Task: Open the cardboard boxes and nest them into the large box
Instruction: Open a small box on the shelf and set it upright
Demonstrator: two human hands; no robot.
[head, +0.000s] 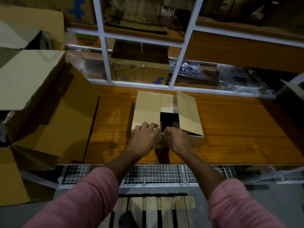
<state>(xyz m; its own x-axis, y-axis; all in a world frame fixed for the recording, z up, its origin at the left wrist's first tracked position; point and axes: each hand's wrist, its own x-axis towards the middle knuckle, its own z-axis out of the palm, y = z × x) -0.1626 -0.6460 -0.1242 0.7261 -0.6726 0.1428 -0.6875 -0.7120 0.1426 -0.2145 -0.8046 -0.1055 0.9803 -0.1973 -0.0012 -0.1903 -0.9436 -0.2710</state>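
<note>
Small cardboard box [166, 112] at the centre of the wooden bench [230, 129], its long flaps partly raised over a dark gap. Your left hand [144, 137] lies on the near corner of the left flap [146, 109], fingers [148, 125] spread nearly flat. Your right hand [176, 139] curls its fingers around the near short flap at the gap. The large box [49, 104] stands open at the bench's left end.

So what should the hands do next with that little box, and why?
Probably fold the near flap outward. Both the left hand and right hand are at the small box's near edge, its side flaps sit partly raised, and only a dark gap shows inside. It must be fully open before nesting into the large box.
</note>
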